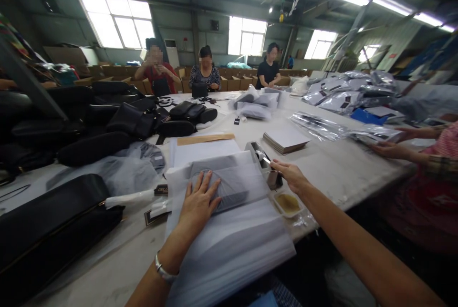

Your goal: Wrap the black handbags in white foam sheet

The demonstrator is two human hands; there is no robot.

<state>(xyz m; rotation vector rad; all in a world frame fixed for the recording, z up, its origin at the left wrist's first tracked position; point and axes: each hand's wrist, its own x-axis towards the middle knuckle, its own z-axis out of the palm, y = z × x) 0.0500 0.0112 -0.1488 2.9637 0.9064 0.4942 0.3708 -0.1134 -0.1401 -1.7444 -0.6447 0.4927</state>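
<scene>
My left hand (200, 199) lies flat with its fingers spread, pressing on a dark, flat rectangular item (232, 192) wrapped in translucent white tissue paper (229, 250). The wrapped item rests on a stack of the sheets. To the right, my right hand (291, 173) pinches the end of a shiny strip of tape (265, 157) at a grey tape dispenser (253, 148). A small tub with a yellowish sponge or pad (287, 202) sits just below that hand. Left of the paper are black tags (161, 189) and a white-wrapped strap (130, 199).
Black bags (53, 216) are heaped along the left. A stack of cardboard sheets (285, 139) stands beyond the dispenser. Plastic-wrapped packages (343, 90) pile up at the back right. A co-worker's hands (393, 147) hold a clear bag at right; several people (205, 71) work across the table.
</scene>
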